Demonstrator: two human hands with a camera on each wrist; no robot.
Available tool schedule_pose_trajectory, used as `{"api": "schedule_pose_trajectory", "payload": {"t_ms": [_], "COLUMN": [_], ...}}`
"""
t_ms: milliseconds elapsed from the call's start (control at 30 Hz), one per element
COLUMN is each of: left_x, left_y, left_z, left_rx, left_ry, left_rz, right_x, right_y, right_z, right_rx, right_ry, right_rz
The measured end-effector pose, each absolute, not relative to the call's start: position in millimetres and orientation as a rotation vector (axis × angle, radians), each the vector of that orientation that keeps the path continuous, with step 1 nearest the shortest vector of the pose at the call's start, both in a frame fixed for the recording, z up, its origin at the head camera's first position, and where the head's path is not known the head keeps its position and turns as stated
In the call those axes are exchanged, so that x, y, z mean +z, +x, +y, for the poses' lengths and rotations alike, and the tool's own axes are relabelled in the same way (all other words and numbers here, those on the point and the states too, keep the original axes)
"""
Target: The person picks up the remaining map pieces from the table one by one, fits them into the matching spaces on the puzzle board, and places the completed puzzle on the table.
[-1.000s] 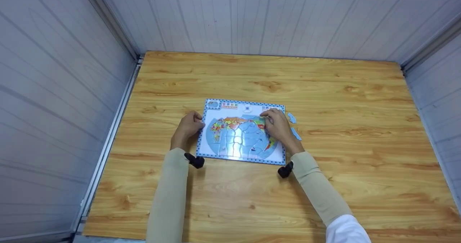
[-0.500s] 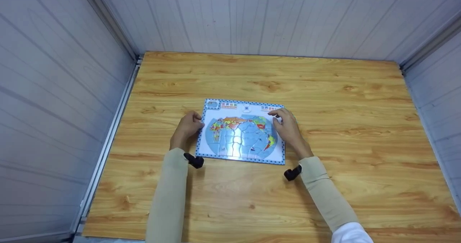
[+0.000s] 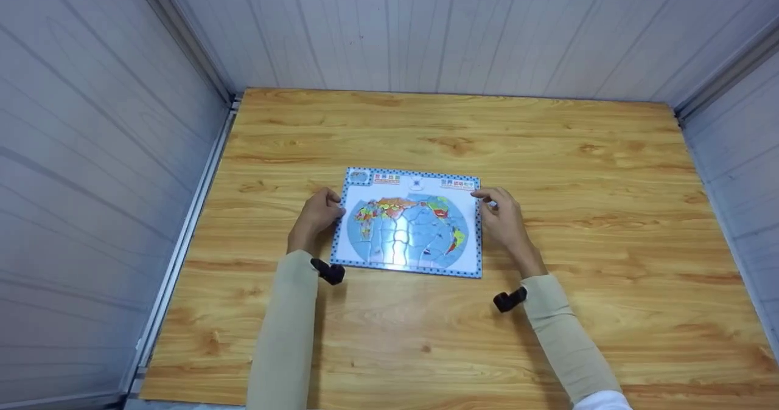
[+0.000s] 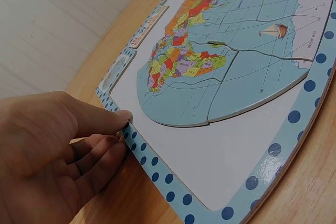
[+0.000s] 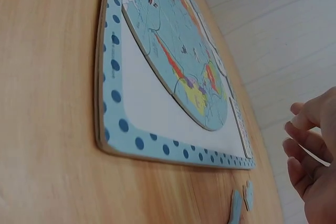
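A world-map jigsaw puzzle board (image 3: pixel 471 261) with a blue dotted border lies flat on the table. Its map pieces (image 3: pixel 420 227) form an oval in the middle, with thin seams between them. My left hand (image 3: pixel 316 214) holds the board's left edge. In the left wrist view its thumb (image 4: pixel 122 115) presses on the border and the other fingers curl against the edge below. Over the board's right edge hovers my right hand (image 3: pixel 504 220), fingers loosely bent and holding nothing. Two loose puzzle pieces (image 5: pixel 235 207) lie on the table beside the board in the right wrist view; my right hand hides them in the head view.
The wood-grain table (image 3: pixel 389 343) extends round the board on all sides. White panel walls (image 3: pixel 389 33) stand at the back and both sides. Black wrist cameras (image 3: pixel 510 300) sit at both cuffs.
My right hand has moved right, from over the map to the board's right edge, uncovering the map's right part and covering the loose pieces. My left hand has stayed put.
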State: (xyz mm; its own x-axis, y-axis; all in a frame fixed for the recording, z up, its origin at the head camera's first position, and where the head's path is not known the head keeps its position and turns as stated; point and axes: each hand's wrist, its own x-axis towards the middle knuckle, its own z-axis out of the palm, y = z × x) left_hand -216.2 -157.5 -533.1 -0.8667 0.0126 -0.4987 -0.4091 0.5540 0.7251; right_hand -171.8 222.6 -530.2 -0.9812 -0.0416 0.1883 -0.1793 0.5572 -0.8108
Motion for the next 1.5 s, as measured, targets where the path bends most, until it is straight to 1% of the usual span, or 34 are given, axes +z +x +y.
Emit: {"api": "schedule_pose_trajectory", "payload": {"t_ms": [567,833,1100,1500], "left_x": [-533.1,-533.5,-529.1,-528.4], "left_y": [-217.3,-215.3,-214.5,-215.4], "left_z": [-157.5,-157.7,-155.4,-156.7], "left_rx": [1.242,1.235,1.258,1.270], "left_ry": [-0.320,-0.242,-0.330,-0.316], "left_rz": [2.336,2.415,2.346,2.328], "right_x": [-535.8,-539.2,-541.2,-549.6], "right_y": [-158.3,-153.7,-150.7,-148.8], "right_z": [246.8,256.9,262.9,266.8], "right_rx": [1.448,1.465,1.455,1.424], "right_ry": [0.077,0.014,-0.041,-0.078], "right_rz": [-2.599,-2.613,-2.635,-2.642]}}
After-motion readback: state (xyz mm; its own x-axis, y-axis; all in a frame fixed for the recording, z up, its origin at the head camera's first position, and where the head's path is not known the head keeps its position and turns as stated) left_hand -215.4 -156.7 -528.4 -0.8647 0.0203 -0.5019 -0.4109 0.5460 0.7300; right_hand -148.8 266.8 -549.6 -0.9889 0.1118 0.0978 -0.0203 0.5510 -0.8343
